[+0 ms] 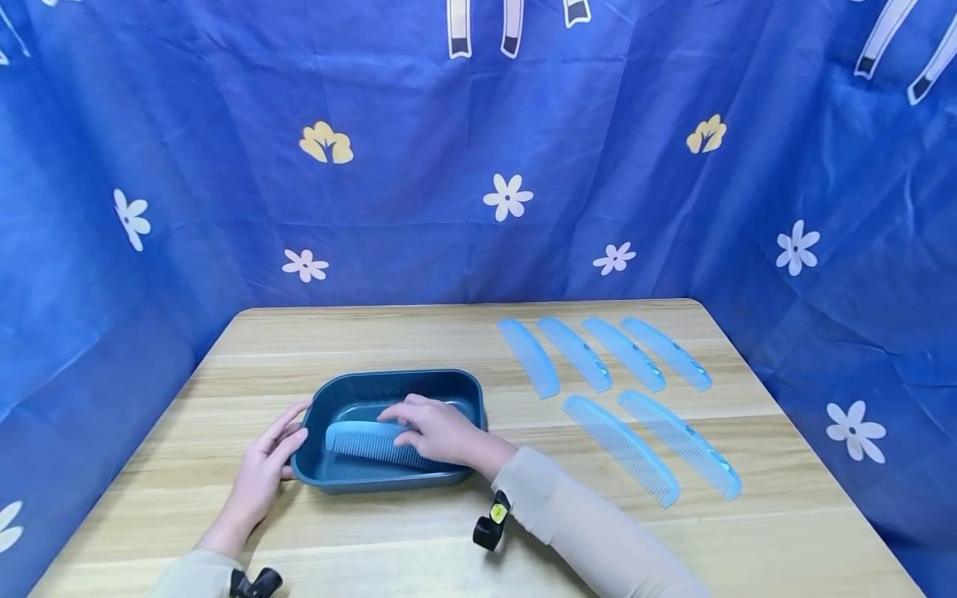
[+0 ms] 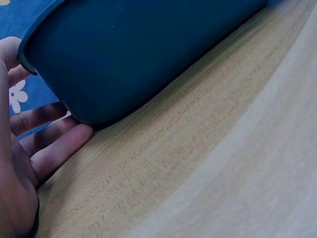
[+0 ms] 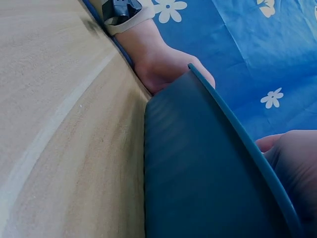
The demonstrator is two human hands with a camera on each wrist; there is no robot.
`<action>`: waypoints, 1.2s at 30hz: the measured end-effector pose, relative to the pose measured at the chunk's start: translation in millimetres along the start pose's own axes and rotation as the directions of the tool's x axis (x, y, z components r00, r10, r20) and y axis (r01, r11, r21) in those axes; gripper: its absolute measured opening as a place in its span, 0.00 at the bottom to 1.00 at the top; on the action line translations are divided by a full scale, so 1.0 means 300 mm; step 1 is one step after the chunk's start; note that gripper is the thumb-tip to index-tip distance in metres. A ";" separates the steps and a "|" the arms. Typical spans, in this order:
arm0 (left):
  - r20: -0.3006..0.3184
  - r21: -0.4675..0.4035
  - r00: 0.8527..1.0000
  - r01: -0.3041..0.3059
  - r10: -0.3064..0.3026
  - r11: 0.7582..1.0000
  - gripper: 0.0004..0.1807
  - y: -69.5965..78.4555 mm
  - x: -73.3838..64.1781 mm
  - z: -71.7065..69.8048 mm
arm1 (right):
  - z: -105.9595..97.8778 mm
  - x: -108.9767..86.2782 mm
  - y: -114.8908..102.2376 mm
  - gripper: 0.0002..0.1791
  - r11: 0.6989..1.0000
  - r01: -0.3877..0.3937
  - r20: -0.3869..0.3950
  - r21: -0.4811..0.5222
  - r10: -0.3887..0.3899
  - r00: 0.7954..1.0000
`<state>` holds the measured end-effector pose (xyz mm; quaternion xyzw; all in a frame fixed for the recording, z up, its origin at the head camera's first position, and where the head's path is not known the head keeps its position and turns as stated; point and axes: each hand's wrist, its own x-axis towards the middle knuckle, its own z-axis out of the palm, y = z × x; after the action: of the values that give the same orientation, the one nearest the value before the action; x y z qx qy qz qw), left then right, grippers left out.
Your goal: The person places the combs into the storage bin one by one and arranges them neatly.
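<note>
A dark teal plastic bin (image 1: 351, 487) with rounded corners rests on the wooden table. My left hand (image 1: 262, 467) grips its left end, thumb at the rim; in the left wrist view, several fingers (image 2: 59, 146) touch the lower outer wall. Inside the bin is a light blue comb (image 1: 362, 440), its teeth facing the near side. My right hand (image 1: 443, 432) reaches over the bin's right end and pinches the comb between thumb and fingers, covering part of its right half. In the right wrist view the bin wall (image 3: 198, 163) hides the comb.
To the right on the wooden table (image 1: 568, 531) lie several more light blue combs: a back row including one comb (image 1: 528, 357), and two nearer ones, a left comb (image 1: 622, 448) and a right comb (image 1: 680, 443). A blue patterned curtain (image 1: 419, 208) surrounds the table's back and sides.
</note>
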<state>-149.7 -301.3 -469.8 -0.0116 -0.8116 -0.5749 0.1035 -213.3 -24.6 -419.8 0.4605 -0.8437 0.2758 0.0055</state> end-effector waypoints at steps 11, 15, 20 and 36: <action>0.003 -0.007 1.000 -0.002 0.002 1.000 0.24 -0.001 0.002 0.002 | 0.001 0.016 -0.013 0.17 0.997 -0.019 0.125 -0.081 0.029 0.992; 0.002 -0.007 1.000 -0.001 0.001 1.000 0.24 -0.004 0.002 0.006 | 0.003 0.014 -0.013 0.15 0.995 -0.033 0.136 -0.090 0.046 0.990; 0.003 -0.009 1.000 -0.003 0.003 1.000 0.24 -0.002 0.002 0.007 | -0.004 0.012 -0.006 0.14 0.993 -0.066 0.145 -0.093 0.079 0.986; 0.010 0.006 1.000 0.004 -0.004 1.000 0.25 -0.002 -0.004 -0.001 | -0.049 -0.021 0.018 0.15 0.996 -0.074 0.054 -0.051 0.077 0.996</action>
<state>-148.4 -301.6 -470.5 -0.0125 -0.8139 -0.5725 0.0981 -217.6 -10.7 -411.6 0.4356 -0.8668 0.2420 -0.0173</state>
